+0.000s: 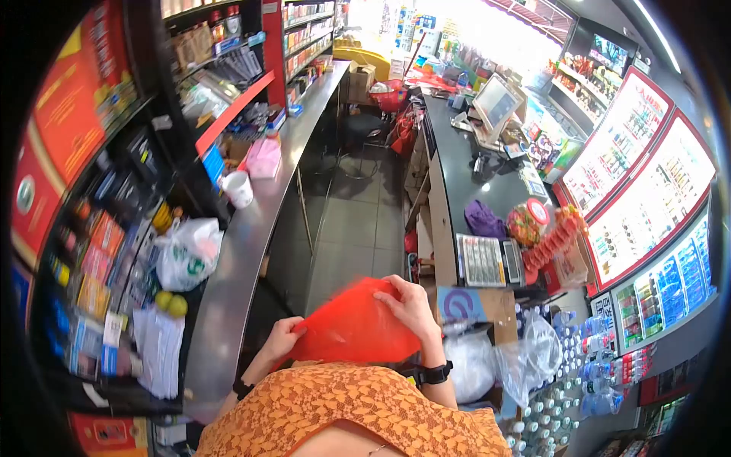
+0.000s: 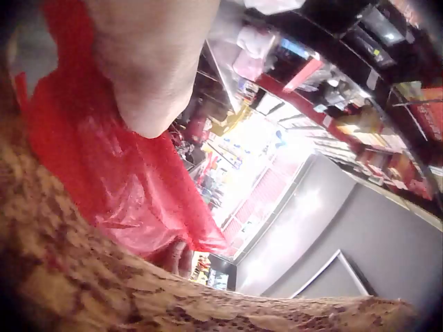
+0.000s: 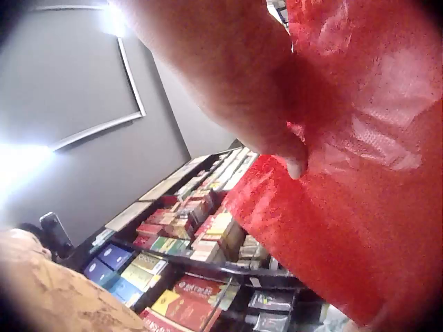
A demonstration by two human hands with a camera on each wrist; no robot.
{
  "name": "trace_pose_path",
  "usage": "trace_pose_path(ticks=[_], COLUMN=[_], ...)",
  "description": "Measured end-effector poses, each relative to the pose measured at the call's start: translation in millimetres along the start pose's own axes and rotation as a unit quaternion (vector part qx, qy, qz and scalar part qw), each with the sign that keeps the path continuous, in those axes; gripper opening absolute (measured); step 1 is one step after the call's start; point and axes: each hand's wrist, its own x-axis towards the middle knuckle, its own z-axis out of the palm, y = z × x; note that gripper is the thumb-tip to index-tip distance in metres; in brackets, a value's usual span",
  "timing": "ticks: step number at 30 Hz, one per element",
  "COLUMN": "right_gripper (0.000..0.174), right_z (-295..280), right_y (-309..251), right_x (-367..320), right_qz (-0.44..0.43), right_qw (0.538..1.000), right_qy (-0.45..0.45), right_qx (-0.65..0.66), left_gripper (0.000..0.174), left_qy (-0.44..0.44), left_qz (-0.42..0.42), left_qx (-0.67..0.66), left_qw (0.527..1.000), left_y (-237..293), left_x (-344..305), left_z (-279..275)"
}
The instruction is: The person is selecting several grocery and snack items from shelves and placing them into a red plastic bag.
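Note:
A red plastic bag (image 1: 354, 324) is stretched between both hands in front of the person's body. The left hand (image 1: 285, 337) pinches its left edge; the right hand (image 1: 411, 308) pinches its upper right corner between thumb and fingers. In the left wrist view the red bag (image 2: 131, 187) hangs beside the left hand (image 2: 149, 62), whose fingertips are mostly hidden. The right wrist view shows the right hand (image 3: 235, 76) with a fingertip pressed on the red sheet (image 3: 367, 173).
A metal counter (image 1: 263, 221) with a white mug (image 1: 237, 189) and a pink packet (image 1: 264, 158) runs along the left. On the right, a dark counter (image 1: 457, 167) carries a screen (image 1: 496, 104) and a candy jar (image 1: 527, 221). Bottles (image 1: 548, 415) stand at lower right.

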Motion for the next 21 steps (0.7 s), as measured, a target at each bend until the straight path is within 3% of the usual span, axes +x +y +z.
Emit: trace_pose_path(ticks=[4,7,11,13,15,19,21], right_gripper=[0.032,0.03,0.019,0.015,0.015,0.013,0.009], right_z=[-17.2,-28.0,-23.5,-28.3,-33.6,-60.2,-70.0], right_y=[42.8,100.5,176.6,206.8,241.8,272.1,284.2], right_x=[92.2,157.3,253.2,304.9,364.8,481.7,537.8], right_qz=[0.072,0.128,0.135,0.126,0.119,0.087,0.066], right_qw=[0.994,0.99,0.983,0.984,0.982,0.987,0.989], right_qy=[0.021,-0.047,-0.012,0.003,0.015,0.021,0.016], right_qx=[0.076,-0.018,0.122,0.128,0.144,0.134,0.133], left_gripper=[0.013,0.012,0.014,0.015,0.016,0.02,0.023], left_qy=[0.026,0.063,0.097,0.096,0.103,0.116,0.163], left_qz=[0.017,0.025,0.02,0.002,-0.006,0.033,0.032], left_qx=[0.039,0.04,-0.019,-0.081,-0.062,0.003,-0.035], left_qw=[0.999,0.997,0.995,0.992,0.993,0.993,0.985], left_y=[53.3,60.2,47.2,53.9,60.8,123.6,150.7], left_x=[116.5,199.8,310.3,358.2,413.0,516.8,564.3], left_z=[-31.3,-46.9,-52.2,-49.5,-50.2,-53.6,-55.7])
